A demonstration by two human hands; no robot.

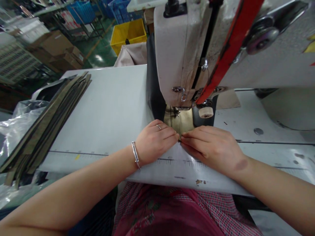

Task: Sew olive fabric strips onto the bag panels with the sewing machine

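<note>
An olive fabric piece (185, 122) lies under the presser foot (176, 112) of a white sewing machine (169, 55), with dark material on both sides of it. At its near edge my left hand (157, 139) pinches the fabric from the left; a ring and a bracelet are on that hand and wrist. My right hand (213, 146) closes its fingers on the same edge from the right, its fingertips almost meeting the left ones. Both hands rest low over the table, just in front of the needle area. The fingers hide the edge itself.
Long olive and dark fabric strips (49, 121) are stacked at the table's left end, beside clear plastic wrap (21, 121). A printed ruler (91, 153) runs along the front of the white table (110, 98). Behind stand a yellow crate (129, 31) and cardboard boxes (55, 46).
</note>
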